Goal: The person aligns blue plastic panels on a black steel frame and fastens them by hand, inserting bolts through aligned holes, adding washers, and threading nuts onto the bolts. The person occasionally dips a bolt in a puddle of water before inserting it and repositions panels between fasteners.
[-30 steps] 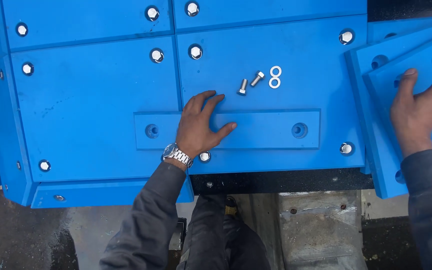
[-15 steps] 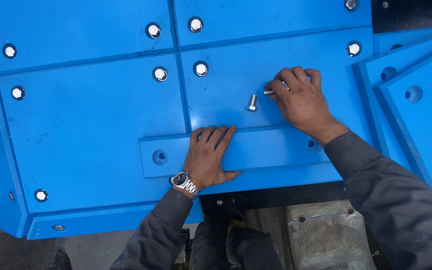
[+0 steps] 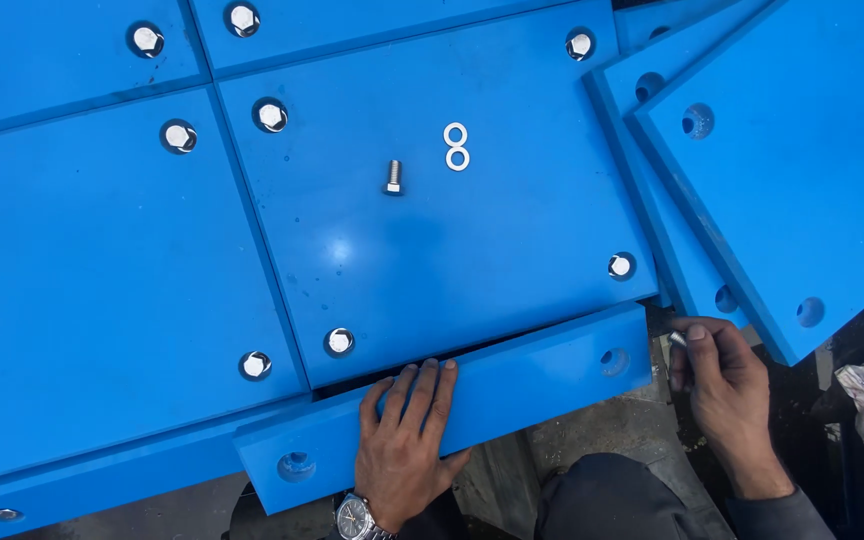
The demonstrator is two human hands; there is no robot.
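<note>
Hands first: your left hand (image 3: 407, 440) lies flat on the long blue strip (image 3: 452, 405), fingers pressed together and reaching over its upper edge, which pins the strip against the lower edge of the big blue panel (image 3: 422, 250) so it cannot slide off. The strip sits tilted, its right end higher than its left, with one hole (image 3: 295, 465) near the left end and another (image 3: 612, 358) near the right. Your right hand (image 3: 722, 385) hovers just off the strip's right end, fingertips pinching a small silvery piece (image 3: 678, 339), probably a bolt, though too little of it shows to be sure; it is held close to the right-hand hole. On the panel above, well clear of both hands, a loose bolt (image 3: 393, 177) lies on its side and two washers (image 3: 456, 146) lie touching each other, kept on the flat surface where they cannot roll away. Fitted bolts sit in the panel's corner recesses. Stacked blue plates (image 3: 782, 180) lean at the right.
</note>
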